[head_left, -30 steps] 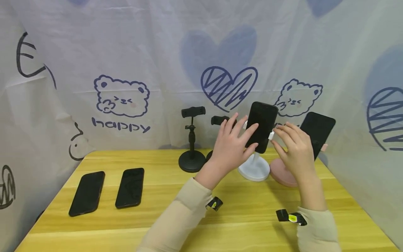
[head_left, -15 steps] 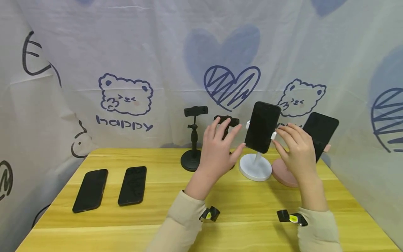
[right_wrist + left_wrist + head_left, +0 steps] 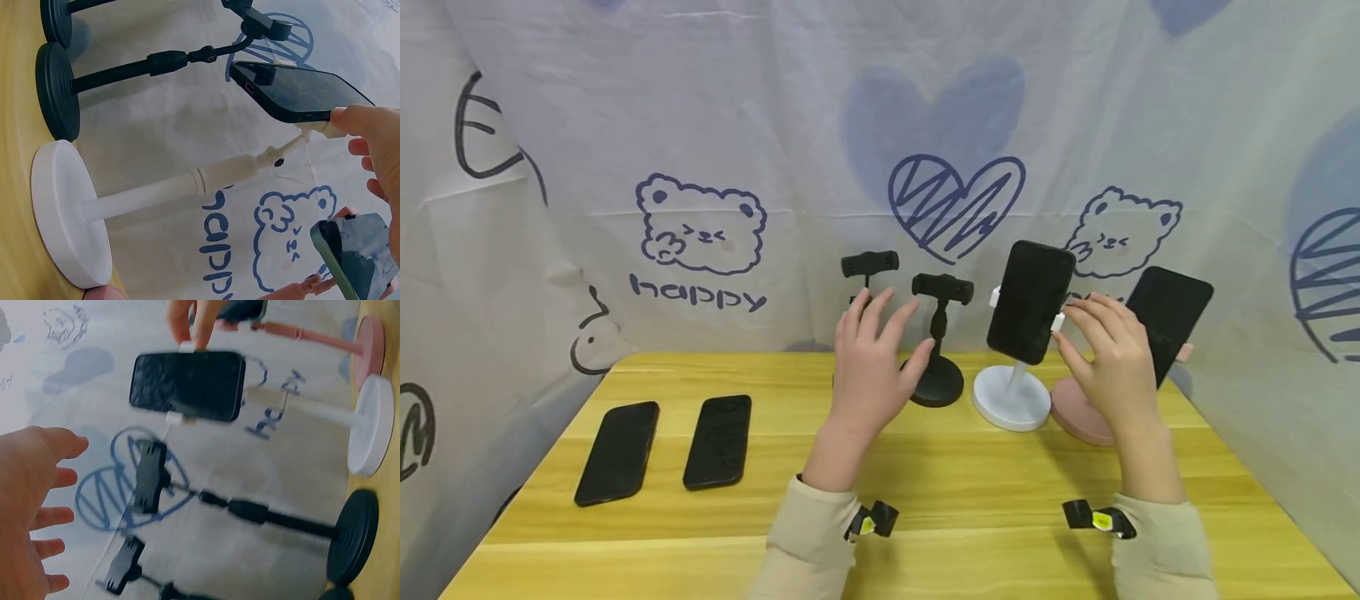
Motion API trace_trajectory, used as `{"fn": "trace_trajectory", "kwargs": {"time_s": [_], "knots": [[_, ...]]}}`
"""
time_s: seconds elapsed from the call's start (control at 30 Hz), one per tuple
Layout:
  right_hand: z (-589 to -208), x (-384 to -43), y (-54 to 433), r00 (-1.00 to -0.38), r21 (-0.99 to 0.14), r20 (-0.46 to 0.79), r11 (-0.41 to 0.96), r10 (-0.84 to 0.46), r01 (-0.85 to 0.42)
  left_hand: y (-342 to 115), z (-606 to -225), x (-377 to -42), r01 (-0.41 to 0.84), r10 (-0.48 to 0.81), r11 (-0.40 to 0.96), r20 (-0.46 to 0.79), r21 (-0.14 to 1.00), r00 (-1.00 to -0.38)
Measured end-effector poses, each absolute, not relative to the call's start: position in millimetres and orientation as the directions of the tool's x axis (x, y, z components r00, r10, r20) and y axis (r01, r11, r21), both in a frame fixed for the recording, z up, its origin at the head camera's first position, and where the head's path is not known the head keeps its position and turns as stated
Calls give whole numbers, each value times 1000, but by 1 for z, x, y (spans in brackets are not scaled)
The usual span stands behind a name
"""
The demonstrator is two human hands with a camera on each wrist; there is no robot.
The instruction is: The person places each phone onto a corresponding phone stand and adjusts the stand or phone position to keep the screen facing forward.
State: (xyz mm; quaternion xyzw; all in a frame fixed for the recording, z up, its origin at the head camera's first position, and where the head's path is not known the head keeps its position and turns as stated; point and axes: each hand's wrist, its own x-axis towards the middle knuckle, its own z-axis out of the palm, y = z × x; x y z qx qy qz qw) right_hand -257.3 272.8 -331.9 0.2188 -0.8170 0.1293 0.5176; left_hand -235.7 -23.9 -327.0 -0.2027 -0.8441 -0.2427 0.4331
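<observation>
In the head view a black phone (image 3: 1032, 302) stands tilted in the clamp of a white phone stand (image 3: 1011, 400). At its right edge my right hand (image 3: 1112, 358) pinches the white clamp end (image 3: 1057, 322), thumb in front and fingers curled behind. My left hand (image 3: 868, 379) hovers with spread fingers, touching nothing, in front of a black phone stand (image 3: 870, 263) whose base it mostly hides. Beside it rises a second black stand (image 3: 943, 288) with no phone in its clamp. The left wrist view also shows the spread left fingers (image 3: 53, 517) apart from the stands.
A pink stand (image 3: 1078, 412) at the right carries another phone (image 3: 1168, 312), partly behind my right hand. Two dark phones (image 3: 617, 454) lie flat on the left of the wooden table (image 3: 962, 517). A printed cloth (image 3: 805, 125) hangs behind.
My left hand has come away from the phone on the white stand and moved left, past the nearer black stand. The right hand stays at the white clamp.
</observation>
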Motion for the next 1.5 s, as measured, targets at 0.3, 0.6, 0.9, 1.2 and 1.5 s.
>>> {"fn": "trace_trajectory", "kwargs": {"time_s": [0.3,0.6,0.9,1.2,1.5], "knots": [[-332,-255,274,-351,16,910,865,-221,-501,-65,-324,-240,467,-14,810,809,354,-588],[-328,-253,269,-326,23,919,855,-222,-519,-99,-320,-243,398,-120,812,788,428,-603],[-322,-251,260,-232,63,946,828,-228,-557,-125,-321,-243,316,-225,804,750,503,-622],[-316,-246,240,-135,95,965,781,-225,-618,-139,-333,-251,222,-287,807,691,548,-663],[-318,-241,222,-116,120,959,743,-258,-658,-150,-351,-258,127,-327,836,671,533,-666]]}}
